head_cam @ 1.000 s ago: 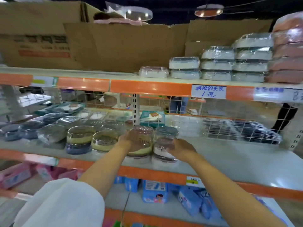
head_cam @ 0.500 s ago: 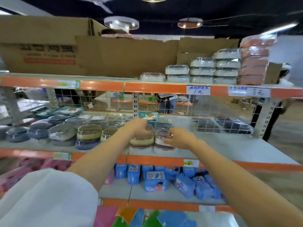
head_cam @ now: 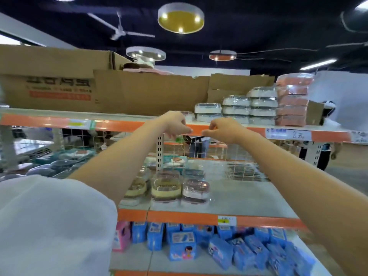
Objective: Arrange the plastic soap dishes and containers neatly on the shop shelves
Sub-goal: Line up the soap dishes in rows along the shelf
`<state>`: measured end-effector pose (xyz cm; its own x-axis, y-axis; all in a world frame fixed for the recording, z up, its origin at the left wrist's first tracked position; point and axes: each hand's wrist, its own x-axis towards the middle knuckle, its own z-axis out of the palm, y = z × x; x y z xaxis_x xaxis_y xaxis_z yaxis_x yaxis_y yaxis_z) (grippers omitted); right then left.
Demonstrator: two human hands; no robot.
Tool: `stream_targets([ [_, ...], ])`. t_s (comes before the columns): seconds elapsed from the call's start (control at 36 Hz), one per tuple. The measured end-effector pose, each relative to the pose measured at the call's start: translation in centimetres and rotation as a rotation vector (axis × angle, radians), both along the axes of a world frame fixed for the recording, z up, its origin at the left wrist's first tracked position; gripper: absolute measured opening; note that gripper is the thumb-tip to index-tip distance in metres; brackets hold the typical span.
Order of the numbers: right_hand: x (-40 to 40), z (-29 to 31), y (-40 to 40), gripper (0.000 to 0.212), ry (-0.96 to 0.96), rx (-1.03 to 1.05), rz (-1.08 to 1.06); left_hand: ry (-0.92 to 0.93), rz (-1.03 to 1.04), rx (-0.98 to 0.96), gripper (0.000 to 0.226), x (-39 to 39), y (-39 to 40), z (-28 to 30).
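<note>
Mid shelf (head_cam: 229, 198) w/ wrapped soap dishes (head_cam: 166, 188), front-left.

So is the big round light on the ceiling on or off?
On. The big round ceiling light shows bright glowing spots inside its yellow disc.

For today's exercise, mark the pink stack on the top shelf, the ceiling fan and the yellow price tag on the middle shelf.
pink stack (head_cam: 292, 100), head view, middle of its wrapped front.
ceiling fan (head_cam: 119, 30), head view, hub.
yellow price tag (head_cam: 227, 220), head view, centre of label.

A single head-worn wide-angle camera looks forward, tilted slightly up, from close before the shop shelves (head_cam: 179, 217), taking in dark ceiling (head_cam: 258, 26) above.
</note>
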<state>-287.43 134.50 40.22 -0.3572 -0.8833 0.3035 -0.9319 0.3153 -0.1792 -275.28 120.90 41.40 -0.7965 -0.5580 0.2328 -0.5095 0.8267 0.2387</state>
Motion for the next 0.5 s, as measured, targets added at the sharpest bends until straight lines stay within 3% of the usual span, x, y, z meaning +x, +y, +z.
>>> stream_targets([
  [0.25,-7.3,2.0,-3.6,0.049,-0.009,-0.126,-0.049,0.201,0.135,-0.05,0.038,-4.4,-4.4,1.5],
  [0.5,-15.2,2.1,-9.2,0.05,-0.057,-0.101,-0.112,0.176,0.298,-0.028,0.041,-8.6,-10.8,1.7],
])
